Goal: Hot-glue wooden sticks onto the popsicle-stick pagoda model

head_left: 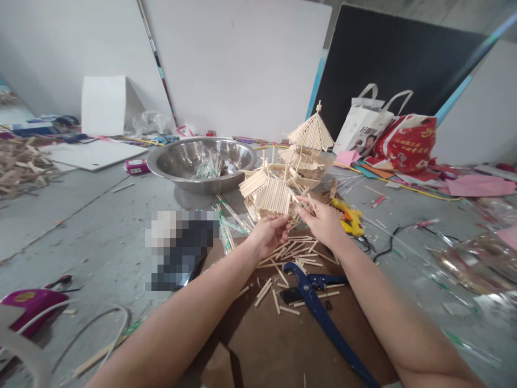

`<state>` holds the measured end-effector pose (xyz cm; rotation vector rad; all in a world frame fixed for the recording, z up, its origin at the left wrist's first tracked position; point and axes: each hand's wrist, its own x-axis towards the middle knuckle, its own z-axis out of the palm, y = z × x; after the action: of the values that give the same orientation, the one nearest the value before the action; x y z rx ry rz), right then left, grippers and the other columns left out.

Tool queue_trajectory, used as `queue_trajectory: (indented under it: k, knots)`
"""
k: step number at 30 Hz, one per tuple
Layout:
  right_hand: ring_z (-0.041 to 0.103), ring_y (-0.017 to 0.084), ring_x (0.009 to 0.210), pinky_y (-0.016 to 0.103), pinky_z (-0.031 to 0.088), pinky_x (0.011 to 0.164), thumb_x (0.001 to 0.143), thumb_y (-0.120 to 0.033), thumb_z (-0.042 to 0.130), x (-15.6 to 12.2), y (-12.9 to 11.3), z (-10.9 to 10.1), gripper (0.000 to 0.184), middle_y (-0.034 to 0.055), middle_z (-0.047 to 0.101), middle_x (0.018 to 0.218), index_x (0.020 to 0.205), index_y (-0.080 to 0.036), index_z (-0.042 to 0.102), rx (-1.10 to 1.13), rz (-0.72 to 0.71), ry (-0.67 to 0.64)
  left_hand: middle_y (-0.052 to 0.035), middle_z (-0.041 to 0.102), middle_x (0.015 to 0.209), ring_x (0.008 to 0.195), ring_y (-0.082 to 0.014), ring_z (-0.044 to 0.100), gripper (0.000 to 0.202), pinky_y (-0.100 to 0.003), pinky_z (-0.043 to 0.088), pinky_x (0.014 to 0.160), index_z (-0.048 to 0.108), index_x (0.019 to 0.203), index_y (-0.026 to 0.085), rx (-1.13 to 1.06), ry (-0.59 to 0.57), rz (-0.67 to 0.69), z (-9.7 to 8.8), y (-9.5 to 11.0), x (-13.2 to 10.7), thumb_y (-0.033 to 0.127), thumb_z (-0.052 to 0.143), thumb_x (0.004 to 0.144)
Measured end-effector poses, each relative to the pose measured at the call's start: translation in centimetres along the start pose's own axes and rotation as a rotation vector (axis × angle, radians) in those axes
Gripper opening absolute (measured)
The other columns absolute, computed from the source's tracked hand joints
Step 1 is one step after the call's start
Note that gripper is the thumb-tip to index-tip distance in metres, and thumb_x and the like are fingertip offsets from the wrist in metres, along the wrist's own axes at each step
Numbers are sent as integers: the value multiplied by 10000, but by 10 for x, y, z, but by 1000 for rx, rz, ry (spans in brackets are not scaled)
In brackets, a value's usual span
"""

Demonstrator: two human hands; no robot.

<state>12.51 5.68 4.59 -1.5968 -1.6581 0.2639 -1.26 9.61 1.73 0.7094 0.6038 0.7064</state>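
Fingers of the left hand (270, 235) are pinched together on the lower front edge of a roofed model (272, 198) built from pale wooden sticks; those of the right hand (322, 220) are bent at its right side, but whether they grip a stick or the model itself cannot be told. Just behind rises a pointed tower (311, 132) of similar sticks. Below the hands, loose cut sticks (294, 251) lie scattered on a brown board (278, 345), with a blue-handled cutter (323, 312) between the forearms. Near the right wrist sits a yellow glue gun (350, 217). Left of the model stands a wide metal bowl (194, 183) holding wrapped sticks (210, 166). Farther back, at right, are a white bag (359, 126) and a red bag (407, 144).
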Motion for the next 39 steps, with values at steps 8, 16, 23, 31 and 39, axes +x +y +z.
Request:
queue_trajectory:
  k: [8, 16, 23, 31, 39]
  knots:
    - [422, 102, 451, 241, 349, 492, 729, -309, 444, 1, 0, 0, 383, -20, 517, 522, 1076, -178, 542, -1, -11, -5, 19, 527, 500, 319, -35, 427, 81, -143, 301, 300, 560, 695, 107, 3, 15, -19, 1, 1, -2, 185, 548, 714]
    - [439, 100, 469, 242, 362, 513, 728, -298, 446, 1, -1, -2, 385, -13, 541, 557, 1083, -180, 536, 6, 8, -22, 25, 527, 506, 317, -31, 422, 69, -144, 295, 304, 562, 713, 112, 14, 12, -13, -1, 1, 0, 177, 568, 692]
    - [434, 96, 459, 240, 364, 509, 726, -293, 447, 1, 0, -1, 382, -16, 541, 549, 1077, -175, 540, 13, -7, -13, 29, 532, 513, 313, -35, 424, 126, -149, 282, 301, 535, 667, 119, 25, -2, -1, -2, 0, 0, 209, 620, 642]
    - [460, 111, 482, 252, 372, 528, 733, -301, 439, 1, -3, -3, 387, -7, 546, 548, 1085, -175, 537, -21, 2, -19, 27, 536, 518, 323, -33, 424, 125, -154, 293, 315, 540, 660, 120, 32, 5, -7, -2, 0, 0, 202, 628, 627]
    - [448, 105, 472, 248, 370, 522, 730, -302, 440, 0, -2, -2, 384, -8, 550, 557, 1078, -175, 541, -9, -11, -13, 21, 540, 521, 332, -39, 421, 149, -159, 293, 318, 569, 728, 129, 23, 28, -45, -2, 1, 0, 271, 578, 684]
